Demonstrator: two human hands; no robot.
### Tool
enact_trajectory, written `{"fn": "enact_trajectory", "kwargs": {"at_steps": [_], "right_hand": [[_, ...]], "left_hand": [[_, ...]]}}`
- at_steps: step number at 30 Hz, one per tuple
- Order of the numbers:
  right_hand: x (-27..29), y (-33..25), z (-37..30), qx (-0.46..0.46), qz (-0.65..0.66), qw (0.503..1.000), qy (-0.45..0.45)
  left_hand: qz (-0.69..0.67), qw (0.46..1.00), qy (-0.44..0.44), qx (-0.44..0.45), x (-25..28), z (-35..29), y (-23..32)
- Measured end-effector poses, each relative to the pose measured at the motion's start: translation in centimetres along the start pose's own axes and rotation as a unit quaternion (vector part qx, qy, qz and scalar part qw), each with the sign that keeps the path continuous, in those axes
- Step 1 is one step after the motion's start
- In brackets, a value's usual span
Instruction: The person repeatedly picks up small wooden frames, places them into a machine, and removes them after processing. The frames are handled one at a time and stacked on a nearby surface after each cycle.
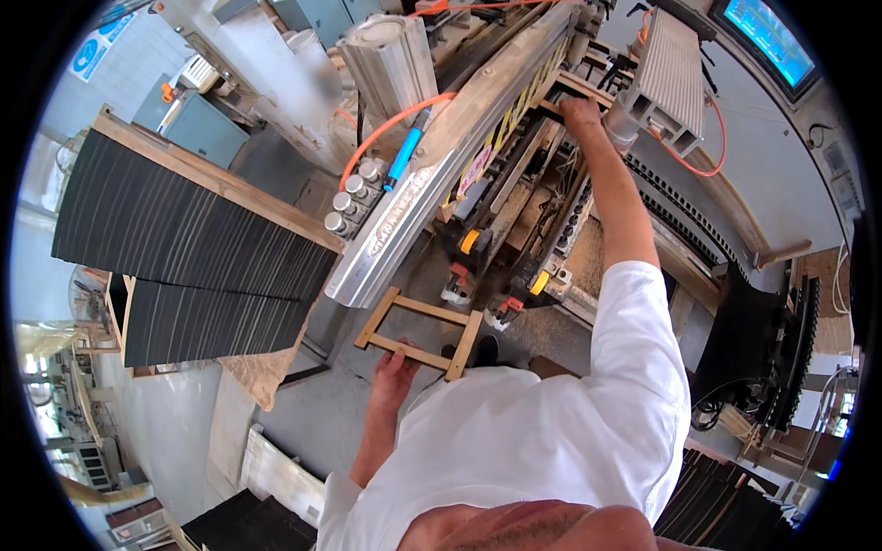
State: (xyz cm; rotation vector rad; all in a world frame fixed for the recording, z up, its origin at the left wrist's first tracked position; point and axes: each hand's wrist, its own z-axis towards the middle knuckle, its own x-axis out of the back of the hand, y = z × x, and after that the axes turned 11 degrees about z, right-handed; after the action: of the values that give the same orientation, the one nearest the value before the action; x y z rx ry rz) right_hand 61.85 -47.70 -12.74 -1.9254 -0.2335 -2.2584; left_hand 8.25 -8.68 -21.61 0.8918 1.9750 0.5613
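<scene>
My left hand (395, 369) is closed on the near rail of a small rectangular wooden frame (430, 310), held low in front of my body. The frame is light-coloured wood, with rail ends that jut past the corners. My right arm stretches far forward into a long machine. There my right hand (580, 117) is closed at the corner of another light wooden frame (588, 89), which lies across the machine's rails (542, 174). The fingertips of that hand are partly hidden.
A tall stack of black-faced boards (184, 220) stands at the left. A metal beam (395, 230) with round knobs (344, 204), a blue marker (404, 156) and an orange hose (367, 138) runs beside the machine. A finned metal block (675, 73) and a lit screen (767, 41) are at the right.
</scene>
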Motion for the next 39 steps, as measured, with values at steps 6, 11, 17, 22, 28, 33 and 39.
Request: {"fn": "enact_trajectory", "kwargs": {"at_steps": [6, 11, 17, 22, 28, 33, 39], "right_hand": [[1.2, 0.1, 0.3, 0.011, 0.110, 0.991, -0.070], [0.4, 0.3, 1.3, 0.041, 0.094, 0.991, -0.082], [-7.3, 7.0, 5.3, -0.019, 0.087, 0.995, -0.040], [-3.0, 1.5, 3.6, 0.061, 0.010, 0.996, -0.070], [0.7, 2.1, 1.8, 0.081, 0.077, 0.993, -0.049], [-0.3, 2.9, 2.1, 0.041, 0.008, 0.997, -0.066], [4.3, -2.2, 0.9, 0.051, -0.074, 0.986, -0.141]], "left_hand": [[-0.023, 0.999, 0.025, 0.017, -0.3, 1.0, -2.0], [-0.023, 0.999, 0.035, 0.020, -0.6, 1.9, -3.1], [0.034, 0.999, 0.016, 0.030, -0.9, 4.6, -3.2], [0.035, 0.997, 0.075, 0.001, 0.6, 3.3, -4.8], [0.059, 0.985, 0.158, -0.029, 0.6, 2.2, -5.2], [0.140, 0.963, 0.226, -0.052, 0.0, 1.7, -4.2], [0.153, 0.942, 0.285, -0.092, 0.4, -0.3, -3.8]]}}
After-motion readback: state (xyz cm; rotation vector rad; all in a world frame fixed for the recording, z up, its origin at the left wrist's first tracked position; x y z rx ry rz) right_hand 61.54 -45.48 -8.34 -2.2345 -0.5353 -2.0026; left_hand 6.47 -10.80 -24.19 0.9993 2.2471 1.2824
